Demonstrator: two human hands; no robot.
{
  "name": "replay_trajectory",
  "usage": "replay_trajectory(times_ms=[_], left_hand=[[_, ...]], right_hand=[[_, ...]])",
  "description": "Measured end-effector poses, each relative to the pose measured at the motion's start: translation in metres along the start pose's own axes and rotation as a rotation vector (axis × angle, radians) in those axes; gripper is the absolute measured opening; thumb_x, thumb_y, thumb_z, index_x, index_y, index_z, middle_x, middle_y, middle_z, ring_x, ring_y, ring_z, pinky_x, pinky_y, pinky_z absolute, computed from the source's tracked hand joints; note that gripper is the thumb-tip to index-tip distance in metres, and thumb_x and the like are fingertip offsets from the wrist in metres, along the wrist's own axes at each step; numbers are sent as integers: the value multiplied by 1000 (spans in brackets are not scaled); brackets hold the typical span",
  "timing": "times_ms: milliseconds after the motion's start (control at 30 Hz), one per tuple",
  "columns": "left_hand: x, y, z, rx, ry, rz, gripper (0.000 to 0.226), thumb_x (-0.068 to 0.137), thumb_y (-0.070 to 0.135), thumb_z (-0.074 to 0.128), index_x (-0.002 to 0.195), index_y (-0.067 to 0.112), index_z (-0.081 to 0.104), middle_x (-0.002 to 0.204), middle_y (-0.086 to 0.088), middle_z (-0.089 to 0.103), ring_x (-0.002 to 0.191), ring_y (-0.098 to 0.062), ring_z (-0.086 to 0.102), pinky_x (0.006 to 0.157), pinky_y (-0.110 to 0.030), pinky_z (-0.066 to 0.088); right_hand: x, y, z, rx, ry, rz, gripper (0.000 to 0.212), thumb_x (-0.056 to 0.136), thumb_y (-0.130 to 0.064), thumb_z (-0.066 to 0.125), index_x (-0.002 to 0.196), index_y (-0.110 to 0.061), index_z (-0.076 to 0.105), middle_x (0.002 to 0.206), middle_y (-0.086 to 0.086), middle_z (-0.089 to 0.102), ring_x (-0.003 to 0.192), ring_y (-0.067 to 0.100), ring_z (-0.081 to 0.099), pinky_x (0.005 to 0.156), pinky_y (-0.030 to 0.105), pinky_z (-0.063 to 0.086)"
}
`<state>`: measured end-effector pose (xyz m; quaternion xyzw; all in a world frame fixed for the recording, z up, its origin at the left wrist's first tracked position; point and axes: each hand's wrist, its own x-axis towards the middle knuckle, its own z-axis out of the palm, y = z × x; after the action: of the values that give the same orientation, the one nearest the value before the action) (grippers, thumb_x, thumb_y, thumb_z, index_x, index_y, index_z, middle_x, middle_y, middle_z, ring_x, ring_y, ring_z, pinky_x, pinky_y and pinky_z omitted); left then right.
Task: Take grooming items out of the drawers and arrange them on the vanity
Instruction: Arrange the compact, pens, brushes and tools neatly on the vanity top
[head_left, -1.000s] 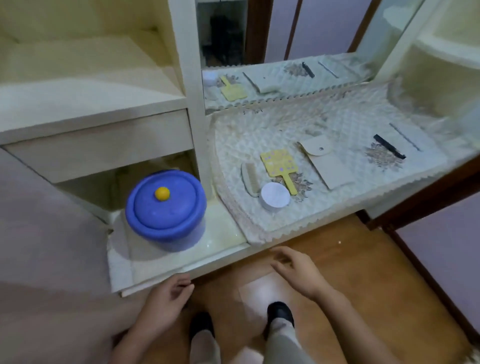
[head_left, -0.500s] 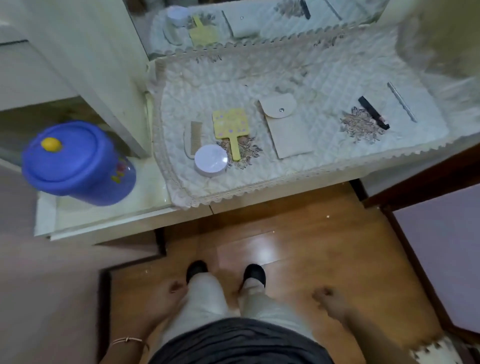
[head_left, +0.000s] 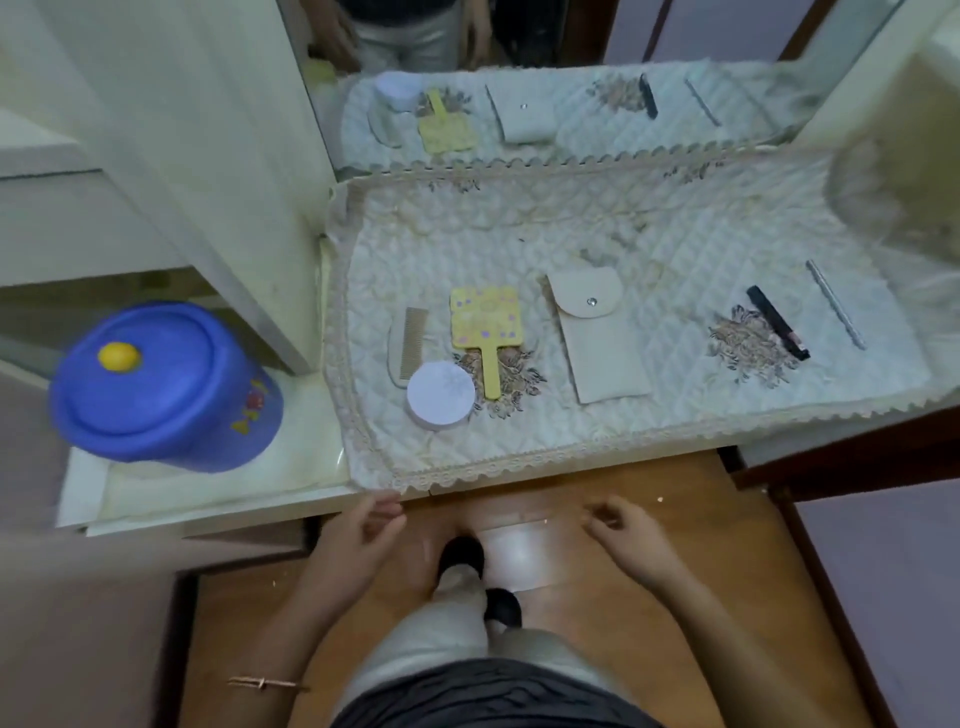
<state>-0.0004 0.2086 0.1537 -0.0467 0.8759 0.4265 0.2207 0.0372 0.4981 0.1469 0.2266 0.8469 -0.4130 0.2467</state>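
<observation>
Left hand (head_left: 363, 540) and right hand (head_left: 626, 535) hover loosely curled and empty near the cloth-covered vanity (head_left: 649, 244), where comb (head_left: 413, 335) and hand mirror (head_left: 485, 319) already lie; next, probably, a reach down for a drawer.

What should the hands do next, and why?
Probably reach for a drawer below the vanity edge, though none shows: the left hand and right hand are empty, just under it, while comb, mirror, jar and pouch already lie on the cloth.
</observation>
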Motion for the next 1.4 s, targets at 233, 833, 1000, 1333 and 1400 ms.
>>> replay_trajectory(times_ms=[233, 833, 1000, 1333, 1400], left_hand=[[80, 57, -4, 275, 129, 228, 86, 60, 58, 39, 131, 8, 43, 135, -11, 46, 123, -30, 39, 101, -30, 26], [76, 95, 4, -169, 217, -30, 75, 61, 46, 78, 121, 47, 32, 112, 26, 49, 100, 17, 49, 78, 0, 40], [78, 116, 23, -256, 230, 4, 89, 57, 52, 76, 132, 30, 34, 136, 14, 44, 125, 1, 41, 99, -14, 37], [104, 157, 46, -333, -43, 104, 99, 64, 27, 81, 142, 29, 21, 140, 12, 37, 121, 1, 40, 96, -19, 38], [111, 163, 48, -242, -136, 178, 105, 58, 42, 80, 143, 31, 19, 138, 18, 36, 123, 2, 39, 93, -11, 35]], right_hand=[[44, -110, -18, -86, 49, -361, 29, 86, -16, 58, 114, -10, 60, 99, 3, 63, 85, 13, 55, 76, 16, 39], [108, -173, -24, -58, -523, -600, 52, 71, -23, 77, 119, -25, 55, 107, -20, 58, 100, 9, 55, 89, 30, 49], [118, -160, -46, 91, -462, -486, 49, 67, -36, 77, 113, -29, 59, 113, -6, 64, 97, 13, 63, 79, 27, 54], [104, -128, -103, 93, -210, -406, 53, 57, -41, 83, 103, -28, 62, 101, -12, 65, 87, 4, 62, 73, 18, 48], [98, -119, -113, 180, -133, -356, 43, 60, -38, 82, 97, -25, 65, 99, -6, 68, 85, 8, 64, 74, 19, 49]])
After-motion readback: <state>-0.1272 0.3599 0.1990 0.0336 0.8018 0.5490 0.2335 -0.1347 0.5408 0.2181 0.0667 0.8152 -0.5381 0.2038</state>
